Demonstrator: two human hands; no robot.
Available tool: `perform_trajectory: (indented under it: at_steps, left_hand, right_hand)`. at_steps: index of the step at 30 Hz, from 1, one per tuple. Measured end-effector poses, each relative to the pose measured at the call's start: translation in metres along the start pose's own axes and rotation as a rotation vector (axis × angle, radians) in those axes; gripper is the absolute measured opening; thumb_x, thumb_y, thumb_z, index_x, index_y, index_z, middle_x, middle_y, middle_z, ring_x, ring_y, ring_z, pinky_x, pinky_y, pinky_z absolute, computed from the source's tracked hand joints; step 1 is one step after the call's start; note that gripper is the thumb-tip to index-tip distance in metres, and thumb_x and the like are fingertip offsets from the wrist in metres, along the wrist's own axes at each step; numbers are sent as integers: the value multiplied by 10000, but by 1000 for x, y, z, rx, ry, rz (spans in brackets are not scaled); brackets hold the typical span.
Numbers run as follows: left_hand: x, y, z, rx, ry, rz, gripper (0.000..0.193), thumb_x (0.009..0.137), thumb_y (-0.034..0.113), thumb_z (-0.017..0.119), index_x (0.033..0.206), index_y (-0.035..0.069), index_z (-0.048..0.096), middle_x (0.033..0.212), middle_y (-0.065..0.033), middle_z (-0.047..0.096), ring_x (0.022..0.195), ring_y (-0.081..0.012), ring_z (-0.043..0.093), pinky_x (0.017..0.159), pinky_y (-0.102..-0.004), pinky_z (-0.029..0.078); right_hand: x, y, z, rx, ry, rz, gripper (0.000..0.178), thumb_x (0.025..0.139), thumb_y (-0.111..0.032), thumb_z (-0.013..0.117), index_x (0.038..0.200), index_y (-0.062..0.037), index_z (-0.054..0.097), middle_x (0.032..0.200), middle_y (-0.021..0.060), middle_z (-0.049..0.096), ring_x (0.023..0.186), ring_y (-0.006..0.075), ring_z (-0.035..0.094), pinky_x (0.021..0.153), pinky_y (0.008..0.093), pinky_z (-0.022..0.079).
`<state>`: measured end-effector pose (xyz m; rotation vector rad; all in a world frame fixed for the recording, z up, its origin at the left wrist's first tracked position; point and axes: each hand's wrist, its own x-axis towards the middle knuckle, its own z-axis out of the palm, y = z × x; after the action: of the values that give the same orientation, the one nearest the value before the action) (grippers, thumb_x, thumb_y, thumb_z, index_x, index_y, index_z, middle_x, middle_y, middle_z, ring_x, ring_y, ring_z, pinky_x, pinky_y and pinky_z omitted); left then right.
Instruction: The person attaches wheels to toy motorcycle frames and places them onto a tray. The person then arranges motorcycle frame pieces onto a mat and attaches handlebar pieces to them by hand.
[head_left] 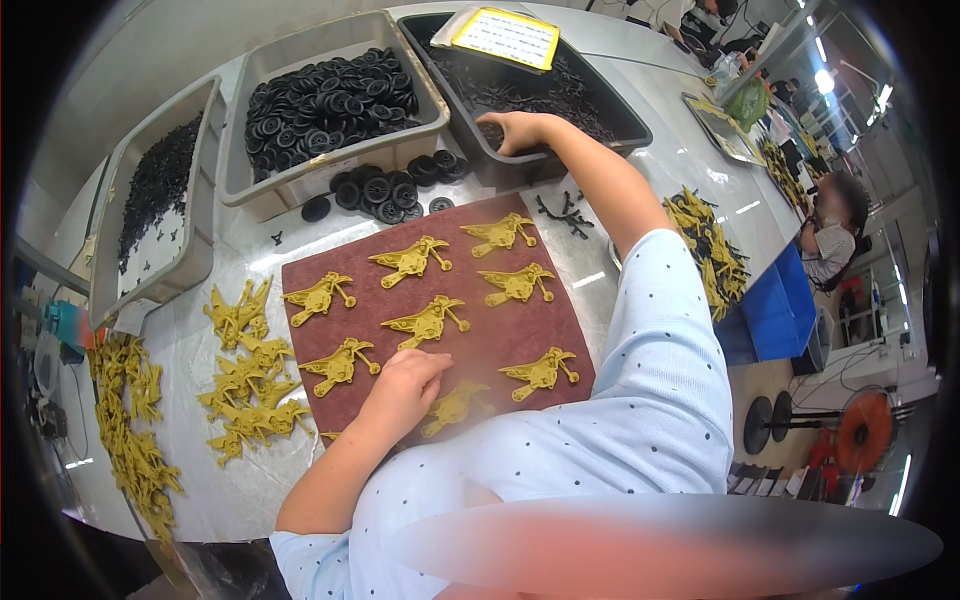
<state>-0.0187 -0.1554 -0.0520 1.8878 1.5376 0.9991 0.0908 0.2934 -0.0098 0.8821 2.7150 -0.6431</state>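
My left hand [408, 385] rests low over the maroon mat [455, 350], its fingers curled together; their undersides are hidden. Close to it lie yellow bird-shaped plastic parts [427, 322], spaced in rows over the mat. One more yellow part [456, 408] shows hazily beside the hand. With the arm stretched far forward, my right hand [520, 132] is at the near left corner of a dark grey bin [625, 128] of small black parts [530, 90]. Thumb and fingers curve around something dark there that I cannot make out.
Black wheels [330, 105] fill a grey bin [300, 165], and several lie loose [385, 190] before it. Another bin [190, 255] holds small black pieces. Yellow parts are heaped at left [250, 380]; yellow-and-black pieces [708, 245] lie right. A black sprig-like part [565, 212] sits beside the mat.
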Motion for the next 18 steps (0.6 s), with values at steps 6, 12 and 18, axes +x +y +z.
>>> perform_trajectory:
  at_steps: [6, 12, 18]
  left_hand:
    - [-3, -3, 1, -1, 0, 6, 255, 749, -39, 598, 996, 1, 650, 988, -121, 671, 908, -273, 611, 848, -363, 483]
    - [-3, -3, 1, -3, -2, 0, 250, 751, -37, 593, 990, 8, 653, 991, -113, 674, 902, -266, 610, 843, -361, 484]
    - [-2, -3, 1, 0, 0, -1, 247, 748, -33, 599, 985, 11, 655, 988, -106, 676, 899, -260, 609, 834, -356, 486]
  right_hand:
    - [-3, 1, -12, 215, -55, 0, 787, 650, -249, 790, 1349, -227, 430, 1083, 114, 608, 971, 197, 581, 854, 336, 465]
    - [-20, 9, -29, 536, 137, -23, 631, 684, -136, 802, 1245, -192, 518, 1088, 57, 596, 963, 159, 569, 821, 300, 486]
    - [-68, 7, -70, 655, 294, -1, 609, 728, -92, 766, 1270, -182, 501, 1131, 38, 573, 981, 129, 560, 839, 272, 474]
